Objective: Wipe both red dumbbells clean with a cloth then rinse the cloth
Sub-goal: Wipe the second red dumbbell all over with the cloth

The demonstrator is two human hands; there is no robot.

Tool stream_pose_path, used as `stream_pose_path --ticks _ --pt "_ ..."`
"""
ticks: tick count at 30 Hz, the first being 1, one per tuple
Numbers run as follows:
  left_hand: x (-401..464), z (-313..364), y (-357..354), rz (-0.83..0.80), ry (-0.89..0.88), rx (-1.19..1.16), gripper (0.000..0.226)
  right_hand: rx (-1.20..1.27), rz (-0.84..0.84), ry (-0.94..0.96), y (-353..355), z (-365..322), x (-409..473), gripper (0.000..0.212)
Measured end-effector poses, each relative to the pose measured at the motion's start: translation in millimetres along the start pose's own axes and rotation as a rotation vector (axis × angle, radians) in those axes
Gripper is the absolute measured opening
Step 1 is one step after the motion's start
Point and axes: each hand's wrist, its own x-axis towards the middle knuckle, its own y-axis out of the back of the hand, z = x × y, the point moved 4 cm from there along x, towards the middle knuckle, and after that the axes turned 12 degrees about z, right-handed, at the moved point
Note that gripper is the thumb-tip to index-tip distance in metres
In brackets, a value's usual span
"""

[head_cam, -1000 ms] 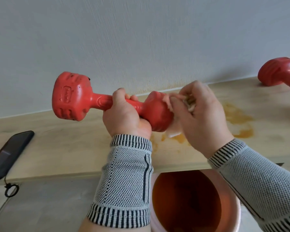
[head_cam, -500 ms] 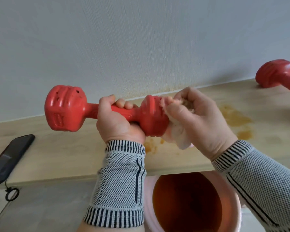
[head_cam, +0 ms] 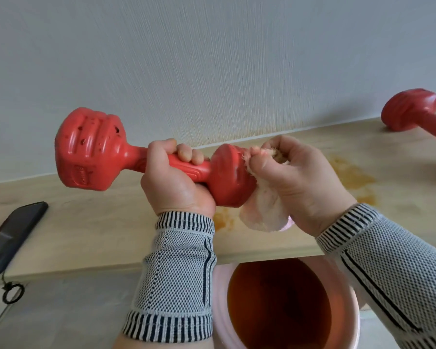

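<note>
My left hand grips the handle of a red dumbbell, held level in the air above the wooden shelf. My right hand holds a bunched pale pink cloth and presses it against the dumbbell's right end. A second red dumbbell lies on the shelf at the far right, partly cut off by the frame edge.
A pink bucket of orange-brown water stands below the shelf edge, under my hands. Orange stains mark the shelf and the wall base. A black phone with a cord lies at the shelf's left end. A grey-white wall is behind.
The held dumbbell has turned in my left hand, so a different face of its left head shows. My right hand with the cloth has shifted around its right end.
</note>
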Motion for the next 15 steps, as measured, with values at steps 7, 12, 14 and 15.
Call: stream_pose_path --ticks 7,12,14,15 --pt "-6.6 -0.9 -3.1 0.192 0.030 -0.119 0.025 -0.199 -0.094 0.121 -2.2 -5.7 -3.6 0.013" --pt "-3.5 1.3 -1.2 0.198 0.034 -0.165 0.023 -0.301 -0.065 0.356 -8.6 -11.2 -15.2 0.003" --pt "-6.8 0.8 -3.2 0.187 0.009 -0.149 0.025 -0.335 -0.019 0.446 -9.8 -11.6 -17.2 0.003" --pt "-8.1 0.4 -4.0 0.169 0.001 -0.141 0.026 -0.348 0.008 0.462 -8.9 -11.4 -15.5 0.003"
